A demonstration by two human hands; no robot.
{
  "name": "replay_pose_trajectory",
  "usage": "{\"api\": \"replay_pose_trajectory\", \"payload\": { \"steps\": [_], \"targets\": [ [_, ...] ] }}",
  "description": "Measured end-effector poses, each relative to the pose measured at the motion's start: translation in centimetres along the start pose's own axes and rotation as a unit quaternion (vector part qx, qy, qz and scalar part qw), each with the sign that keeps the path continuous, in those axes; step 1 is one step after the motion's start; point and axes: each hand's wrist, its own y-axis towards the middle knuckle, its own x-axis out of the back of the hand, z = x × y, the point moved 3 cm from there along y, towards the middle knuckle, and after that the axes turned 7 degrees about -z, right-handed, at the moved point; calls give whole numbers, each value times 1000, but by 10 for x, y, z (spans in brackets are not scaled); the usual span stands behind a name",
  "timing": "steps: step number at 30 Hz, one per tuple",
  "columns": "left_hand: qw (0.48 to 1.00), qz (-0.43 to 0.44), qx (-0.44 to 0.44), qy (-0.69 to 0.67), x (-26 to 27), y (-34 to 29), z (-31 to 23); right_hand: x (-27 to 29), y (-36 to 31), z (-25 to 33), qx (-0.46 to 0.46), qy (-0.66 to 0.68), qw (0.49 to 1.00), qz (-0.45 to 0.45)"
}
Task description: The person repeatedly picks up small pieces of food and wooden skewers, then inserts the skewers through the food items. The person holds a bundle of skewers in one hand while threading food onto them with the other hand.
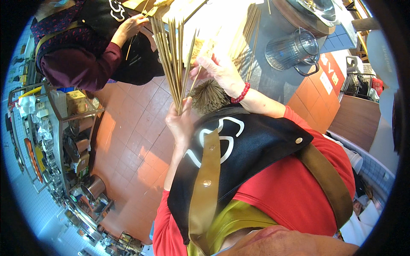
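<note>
My left hand (180,122) is closed round the lower ends of a fanned bunch of thin brown sticks (171,59), which look like incense sticks and point up and away from me. To the right of the bunch, my right hand (217,71), with a red bead bracelet (241,93) at the wrist, pinches a single thin stick (194,80) between thumb and fingers. Just below that hand, a thick bundle of similar sticks (210,97) shows its ends, close against my black apron (256,141). More long sticks (247,36) lie on the brightly lit table beyond.
A ribbed glass pitcher (287,50) stands on the grey tabletop (267,79) at right, near a round vessel (314,15). Across at far left, a co-worker's hand (130,27) holds a thin stick. A metal rack (62,117) with pots stands left on the tiled floor (124,141).
</note>
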Motion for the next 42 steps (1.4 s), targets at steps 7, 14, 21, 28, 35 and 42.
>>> {"api": "replay_pose_trajectory", "payload": {
  "steps": [7,14,21,28,35,42],
  "targets": [
    [999,26,-11,-25,-2,2,-4,6,12,-5,-30,-51,997,50],
    [991,131,-17,2,-9,6,-11,16,45,-16,-116,-78,984,114],
    [989,74,129,9,-15,11,-22,86,147,14,-53,-403,879,250],
    [978,61,198,23,-22,4,1,108,374,2,317,-597,728,-116],
    [968,22,239,-72,-21,-6,25,106,457,-37,222,-674,689,-149],
    [969,26,240,-54,-1,-4,22,116,435,-14,245,-507,818,-117]
  ]
}}
